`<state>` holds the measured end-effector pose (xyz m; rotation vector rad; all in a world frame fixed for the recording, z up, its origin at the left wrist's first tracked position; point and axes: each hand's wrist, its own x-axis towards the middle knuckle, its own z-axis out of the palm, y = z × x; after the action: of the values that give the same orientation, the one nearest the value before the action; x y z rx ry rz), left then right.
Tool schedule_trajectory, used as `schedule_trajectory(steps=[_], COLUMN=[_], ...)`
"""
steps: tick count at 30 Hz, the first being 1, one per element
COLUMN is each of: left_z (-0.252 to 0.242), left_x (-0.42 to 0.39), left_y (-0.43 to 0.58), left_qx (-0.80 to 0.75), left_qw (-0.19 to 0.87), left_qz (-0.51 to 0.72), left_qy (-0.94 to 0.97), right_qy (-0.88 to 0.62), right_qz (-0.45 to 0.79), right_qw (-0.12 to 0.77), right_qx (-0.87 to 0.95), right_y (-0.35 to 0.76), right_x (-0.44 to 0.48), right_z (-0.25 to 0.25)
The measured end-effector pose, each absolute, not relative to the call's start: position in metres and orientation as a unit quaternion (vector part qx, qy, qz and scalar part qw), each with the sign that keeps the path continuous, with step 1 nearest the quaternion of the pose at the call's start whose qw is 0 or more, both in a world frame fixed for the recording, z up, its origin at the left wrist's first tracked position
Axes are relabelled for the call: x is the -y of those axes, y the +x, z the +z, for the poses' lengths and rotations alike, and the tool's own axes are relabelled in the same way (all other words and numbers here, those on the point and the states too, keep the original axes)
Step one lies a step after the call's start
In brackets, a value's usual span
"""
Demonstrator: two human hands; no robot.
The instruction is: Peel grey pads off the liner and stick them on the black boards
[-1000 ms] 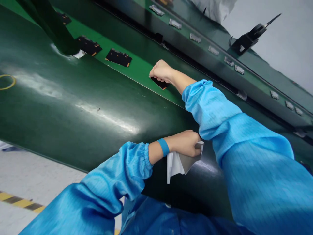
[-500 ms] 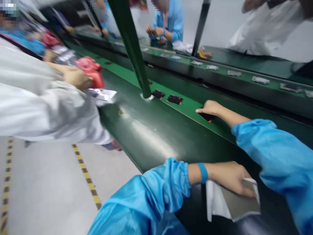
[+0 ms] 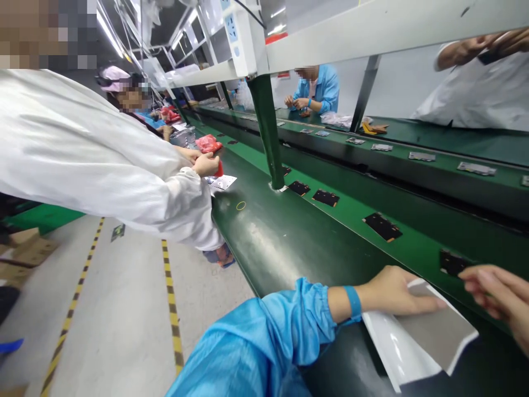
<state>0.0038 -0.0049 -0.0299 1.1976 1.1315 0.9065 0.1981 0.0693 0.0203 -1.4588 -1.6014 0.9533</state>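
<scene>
My left hand [image 3: 392, 292] is closed on a white and grey sheet [image 3: 433, 336], its fingers over the top edge. It looks like a folded sheet or flat pouch; the kind is not clear. At the right edge, my right hand [image 3: 502, 292] has its fingers half bent and apart, with nothing visible in them. Its fingertips are at the near edge of a flat black piece [image 3: 452, 263], perhaps touching it. Another flat black piece [image 3: 382, 226] with small orange tabs lies farther along the bright green strip [image 3: 351, 207].
A green post [image 3: 266, 132] rises from the dark green bench [image 3: 285, 237]. A white-sleeved co-worker's hand [image 3: 206, 164] holds something red at the left. Flat grey pieces [image 3: 421, 156] line the far ledge. A yellow ring [image 3: 241, 205] lies on the bench.
My right hand has left one black piece on the green strip and moved right, to another. My left hand still holds the sheet. The view has swung up and left.
</scene>
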Motion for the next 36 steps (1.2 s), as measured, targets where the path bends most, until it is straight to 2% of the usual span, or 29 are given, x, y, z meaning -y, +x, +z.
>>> schedule_trajectory(steps=[3, 7, 23, 28, 36], left_z=[-0.026, -0.025, -0.018, -0.006, -0.005], left_x=[0.007, 0.011, 0.009, 0.009, 0.001], left_y=[0.004, 0.006, 0.001, -0.004, -0.008], left_qx=[-0.502, -0.51, -0.483, -0.465, -0.504], left_qw=[0.557, 0.548, 0.554, 0.531, 0.497], left_qz=[0.443, 0.454, 0.48, 0.501, 0.43], left_qy=[0.491, 0.482, 0.479, 0.501, 0.56], right_qy=[-0.562, -0.576, -0.561, -0.516, -0.414], right_qz=[0.426, 0.43, 0.355, 0.341, 0.25], right_qw=[0.37, 0.392, 0.438, 0.505, 0.493], right_qx=[0.605, 0.574, 0.606, 0.602, 0.724], right_y=[0.201, 0.188, 0.203, 0.195, 0.194], right_x=[-0.024, 0.006, 0.0, 0.001, -0.02], right_z=[0.01, 0.003, -0.039, -0.032, -0.012])
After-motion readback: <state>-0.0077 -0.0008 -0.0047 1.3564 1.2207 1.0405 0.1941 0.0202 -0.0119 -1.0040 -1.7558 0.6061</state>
